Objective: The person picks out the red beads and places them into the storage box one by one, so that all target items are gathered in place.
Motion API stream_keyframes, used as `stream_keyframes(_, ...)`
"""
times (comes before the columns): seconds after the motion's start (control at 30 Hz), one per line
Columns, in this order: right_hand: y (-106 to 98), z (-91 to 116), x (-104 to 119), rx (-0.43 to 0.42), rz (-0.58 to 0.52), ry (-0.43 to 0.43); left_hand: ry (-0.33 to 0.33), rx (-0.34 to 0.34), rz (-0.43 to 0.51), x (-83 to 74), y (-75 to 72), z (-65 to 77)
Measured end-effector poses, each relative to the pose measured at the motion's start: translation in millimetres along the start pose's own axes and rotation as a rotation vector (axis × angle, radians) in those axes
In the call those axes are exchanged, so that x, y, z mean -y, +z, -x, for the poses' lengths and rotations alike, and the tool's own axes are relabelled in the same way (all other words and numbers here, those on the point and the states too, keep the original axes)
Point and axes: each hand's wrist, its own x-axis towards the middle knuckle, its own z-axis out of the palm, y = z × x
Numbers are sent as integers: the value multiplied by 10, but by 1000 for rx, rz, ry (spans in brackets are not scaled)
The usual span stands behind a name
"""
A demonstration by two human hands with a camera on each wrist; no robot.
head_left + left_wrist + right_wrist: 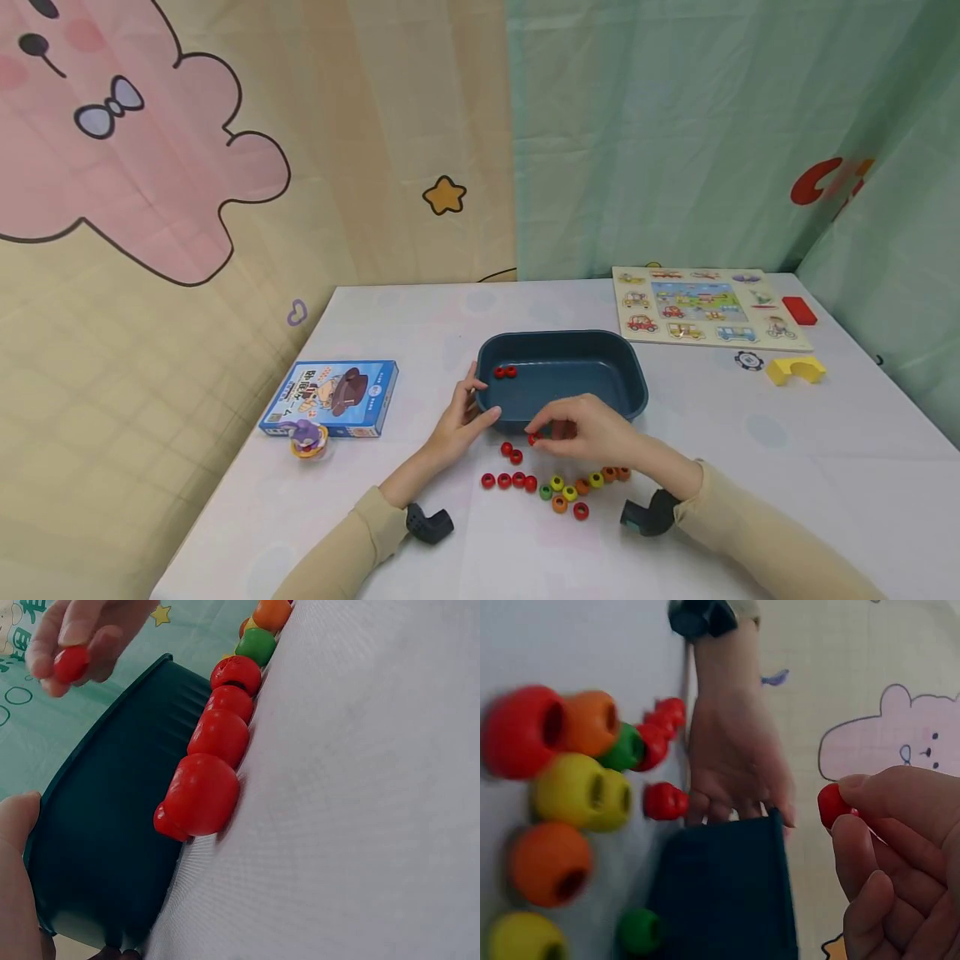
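Note:
My right hand (583, 427) pinches a red bead (830, 805) between thumb and fingertips, above the near edge of a dark teal plastic bin (577, 340). At the bin's left near corner my left hand (456, 417) grips the wall, its thumb by the rim. Two red beads (506, 372) lie inside the bin at the left. Just in front of the bin, loose red beads (516, 457) sit on the table, with a row of red beads (202, 795) nearer me. Green (640, 931), yellow (566, 791) and orange beads (551, 864) lie toward the right.
A blue box (330, 396) and a small purple figure (305, 435) stand at the left. At the back right are a picture puzzle board (630, 312), a red block (799, 311), a yellow arch block (797, 369) and a round chip (748, 360). Curtains hang behind.

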Motion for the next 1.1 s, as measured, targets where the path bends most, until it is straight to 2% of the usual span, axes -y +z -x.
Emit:
stream_keyframes(0.07,-111,-130,-14,-19,36,-28,-2,1,3,4,-3,-1)
stream_keyframes(0.17,-280,-339,-76,-13,86,-22,-13,4,7,5,-8,-3)
stream_keyframes(0.3,-451,-620,-217,38,92,44,-24,2,8,1,-13,-2)
stream_keyframes(0.4,-501,-807,-351,81,82,93,-29,0,-1,-1,-14,-1)
stream_keyframes(0.63,-422,-1044,-680,177,53,193,-33,1,-6,6,-8,3)
stream_keyframes(0.87,-294,-1106,-922,238,72,242,-36,5,6,10,-6,11)
stream_keyframes(1.1,-189,-1125,-1069,280,65,277,-25,8,15,5,-4,2)
